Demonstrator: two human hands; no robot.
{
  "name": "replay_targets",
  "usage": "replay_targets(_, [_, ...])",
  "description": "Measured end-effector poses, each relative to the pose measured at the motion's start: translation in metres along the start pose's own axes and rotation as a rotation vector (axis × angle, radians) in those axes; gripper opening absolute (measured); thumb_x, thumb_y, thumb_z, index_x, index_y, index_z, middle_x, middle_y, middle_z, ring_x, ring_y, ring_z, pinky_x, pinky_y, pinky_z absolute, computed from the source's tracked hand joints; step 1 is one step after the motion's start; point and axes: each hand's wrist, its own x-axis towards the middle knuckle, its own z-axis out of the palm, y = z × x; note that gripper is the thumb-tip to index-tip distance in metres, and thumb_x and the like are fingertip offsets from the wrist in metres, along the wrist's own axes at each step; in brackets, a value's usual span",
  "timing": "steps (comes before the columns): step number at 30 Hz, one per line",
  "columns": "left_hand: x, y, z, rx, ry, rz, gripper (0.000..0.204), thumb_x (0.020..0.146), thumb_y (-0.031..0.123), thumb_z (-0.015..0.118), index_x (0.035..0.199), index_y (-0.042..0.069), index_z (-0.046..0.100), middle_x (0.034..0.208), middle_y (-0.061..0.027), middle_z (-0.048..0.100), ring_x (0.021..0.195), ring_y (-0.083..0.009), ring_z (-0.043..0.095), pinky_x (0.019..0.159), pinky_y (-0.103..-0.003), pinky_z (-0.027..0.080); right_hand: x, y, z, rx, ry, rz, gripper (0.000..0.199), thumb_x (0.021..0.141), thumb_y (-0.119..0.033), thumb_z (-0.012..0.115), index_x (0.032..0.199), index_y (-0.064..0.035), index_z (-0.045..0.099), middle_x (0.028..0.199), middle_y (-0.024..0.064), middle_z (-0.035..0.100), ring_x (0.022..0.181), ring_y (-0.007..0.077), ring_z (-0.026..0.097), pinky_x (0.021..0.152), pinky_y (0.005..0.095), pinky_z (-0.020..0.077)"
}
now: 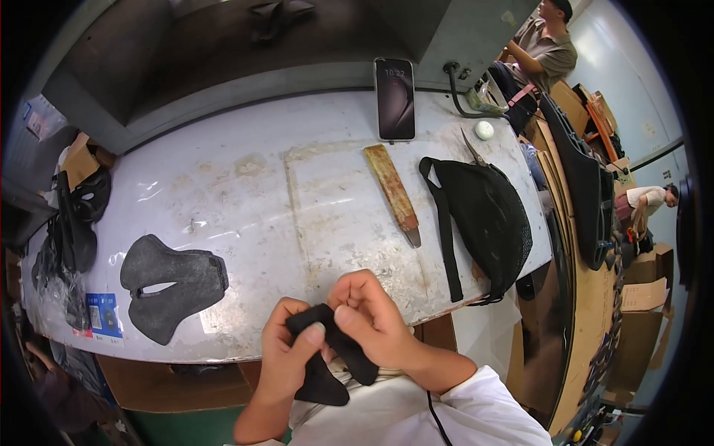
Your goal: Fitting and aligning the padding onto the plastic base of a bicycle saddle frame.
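Observation:
Just off the table's near edge, my two hands hold a black, soft-looking, two-lobed saddle pad (pixel 320 383). My left hand (pixel 286 346) grips it with the thumb pressed on its upper part. The fingers of my right hand (pixel 372 316) are curled in a pinch at its upper right edge; one lobe hangs below each hand. To the left on the table lies a dark grey saddle-shaped pad (pixel 175 286) with a slot through its middle. Beyond my right hand rests a knife (pixel 392 189) with a worn, wrapped handle, its short blade pointing toward me.
A black mesh bag (pixel 487 223) with a strap lies on the right, beside a pointed metal tool (pixel 473 149). Farther back are a phone (pixel 394 100) and a white round object (pixel 483 131). Black saddles in plastic (pixel 71 238) crowd the left edge. Another person (pixel 547 52) is at the far right.

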Motion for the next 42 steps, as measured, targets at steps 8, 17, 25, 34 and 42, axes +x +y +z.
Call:
replay_targets(8, [-0.003,-0.004,-0.014,-0.009,-0.008,-0.035,0.018,0.096,0.013,0.060,0.094,-0.004,0.060,0.077,-0.0118,0.066,0.059,-0.0144,0.062,0.053,-0.026,0.052,0.008,-0.049,-0.004,-0.385,-0.287,0.124,0.034,0.098,-0.020,0.058,0.070,-0.0010,0.054,0.060,0.0019,0.057,0.055,0.0069,0.052,0.048,0.0255,0.0389])
replay_targets(17, [-0.002,0.004,-0.004,-0.080,0.036,-0.038,0.018,0.092,0.014,0.065,0.091,-0.004,0.063,0.079,-0.0120,0.068,0.063,-0.0161,0.064,0.057,-0.029,0.054,0.005,-0.008,-0.010,-0.101,-0.243,0.127,0.034,0.100,-0.022,0.056,0.072,-0.0028,0.054,0.061,-0.0037,0.049,0.057,0.0029,0.040,0.049,0.0231,0.0316])
replay_targets(25, [0.003,0.020,-0.004,-0.026,0.016,-0.073,0.013,0.092,0.011,0.064,0.092,-0.002,0.061,0.082,-0.0100,0.067,0.067,-0.0160,0.064,0.062,-0.030,0.054,0.001,-0.015,-0.019,0.014,-0.207,0.194,0.030,0.102,-0.026,0.049,0.084,-0.0032,0.056,0.063,-0.0027,0.046,0.059,0.0049,0.039,0.053,0.0235,0.0338])
replay_targets(34, [0.077,0.162,0.058,1.229,-0.215,1.272,0.019,0.075,-0.003,0.074,0.092,-0.004,0.066,0.088,-0.0136,0.069,0.083,-0.0243,0.066,0.076,-0.034,0.053,-0.020,-0.001,-0.078,-0.150,0.227,0.030,0.025,0.103,-0.021,0.044,0.095,-0.0008,0.057,0.065,0.0010,0.053,0.059,0.0069,0.046,0.055,0.0225,0.0376])
replay_targets(42, [0.194,0.238,0.003,1.588,0.030,1.951,0.020,0.069,-0.007,0.075,0.087,-0.003,0.068,0.088,-0.0122,0.069,0.087,-0.0316,0.068,0.073,-0.036,0.057,-0.020,0.008,-0.078,-0.183,0.207,-0.070,0.019,0.099,-0.014,0.050,0.092,0.0005,0.060,0.064,0.0023,0.056,0.058,0.0075,0.051,0.054,0.0237,0.0418])
